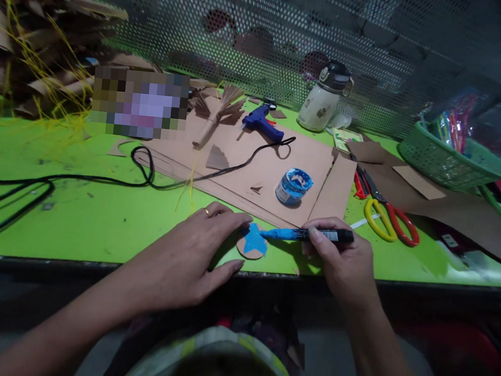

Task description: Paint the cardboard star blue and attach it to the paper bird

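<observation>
1. I see the left hand (200, 245) with thumb and fingers parted around the left side of a round brown disc (253, 242); a fingertip meets its upper edge, but I can't tell how hard it presses
2. The disc lies flat on the green tabletop (104, 239), close to the front edge, between the two hands, with a blue star-like patch on it
3. I have the right hand (347, 262) closed on a black pen-like tool (293, 234), its blue-smeared end reaching the disc's blue patch
4. Just beyond, an open jar (289, 193) of blue paint stands on brown sheets (309, 155), with a blue glue gun (263, 121) farther back
5. To the right I find scissors (380, 196) with yellow and red handles, then a green basket (443, 162)
</observation>
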Motion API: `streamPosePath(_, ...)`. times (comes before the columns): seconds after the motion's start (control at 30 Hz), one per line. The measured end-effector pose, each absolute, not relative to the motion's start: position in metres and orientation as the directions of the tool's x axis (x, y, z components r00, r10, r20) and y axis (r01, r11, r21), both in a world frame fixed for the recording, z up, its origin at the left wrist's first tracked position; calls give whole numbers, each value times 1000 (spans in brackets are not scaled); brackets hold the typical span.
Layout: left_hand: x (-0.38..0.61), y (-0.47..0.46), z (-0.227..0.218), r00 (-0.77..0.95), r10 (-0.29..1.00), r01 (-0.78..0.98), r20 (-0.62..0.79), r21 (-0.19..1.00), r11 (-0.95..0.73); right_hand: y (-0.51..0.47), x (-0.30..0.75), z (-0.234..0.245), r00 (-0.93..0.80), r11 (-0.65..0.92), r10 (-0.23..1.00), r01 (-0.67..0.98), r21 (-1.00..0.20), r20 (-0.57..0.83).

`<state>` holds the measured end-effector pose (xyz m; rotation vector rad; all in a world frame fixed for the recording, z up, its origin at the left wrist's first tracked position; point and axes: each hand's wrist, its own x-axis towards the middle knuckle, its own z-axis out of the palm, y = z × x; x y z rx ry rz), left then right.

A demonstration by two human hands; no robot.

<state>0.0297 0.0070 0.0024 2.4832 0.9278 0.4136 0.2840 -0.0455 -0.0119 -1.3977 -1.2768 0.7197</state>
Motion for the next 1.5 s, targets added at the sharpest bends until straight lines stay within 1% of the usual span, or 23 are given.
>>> streamPosePath(0.13, 31, 8, 2, 729, 674, 537, 121, 510, -672, -46, 286, -14, 314, 145, 923, 248, -958, 222)
streamPosePath(0.23, 31, 8, 1, 730, 671, 536, 127, 503, -678, -45, 285, -14, 305, 168, 925, 206, -964, 226)
streamPosePath(0.37, 31, 8, 1, 726, 676, 547, 125, 491, -678, -45, 283, -12, 232, 152, 948, 264, -952, 216)
streamPosePath(0.5, 31, 8, 2, 727, 676, 546, 121, 495, -676, -47, 286, -12, 267, 135, 939, 288, -948, 215)
streamPosePath(0.63, 30, 7, 3, 726, 678, 543, 114, 509, -668, -47, 289, -14, 320, 156, 921, 223, -962, 223)
streamPosePath(0.7, 29, 7, 3, 725, 679, 542, 119, 510, -668, -47, 288, -14, 309, 173, 923, 199, -965, 229)
streamPosePath(0.87, 29, 8, 1, 726, 674, 535, 135, 504, -678, -48, 288, -13, 229, 160, 945, 301, -940, 234)
streamPosePath(0.97, 29, 8, 1, 733, 666, 529, 140, 497, -688, -49, 292, -13, 296, 160, 920, 314, -936, 257)
streamPosePath(1.07, 29, 7, 1, 738, 659, 526, 143, 490, -695, -50, 293, -14, 334, 197, 901, 251, -948, 276)
streamPosePath(1.13, 29, 8, 1, 734, 664, 532, 143, 488, -692, -49, 291, -14, 295, 209, 916, 228, -951, 272)
streamPosePath(1.23, 29, 8, 1, 730, 669, 535, 138, 494, -685, -49, 288, -15, 230, 179, 943, 255, -950, 239)
streamPosePath(1.3, 29, 8, 0, 731, 668, 532, 137, 498, -685, -50, 290, -16, 259, 165, 938, 256, -952, 232)
streamPosePath(1.37, 28, 8, -1, 730, 670, 534, 134, 500, -682, -51, 295, -15, 340, 186, 907, 209, -960, 249)
streamPosePath(1.5, 25, 8, -6, 715, 685, 546, 141, 499, -673, -45, 307, -2, 478, 294, 829, 73, -953, 292)
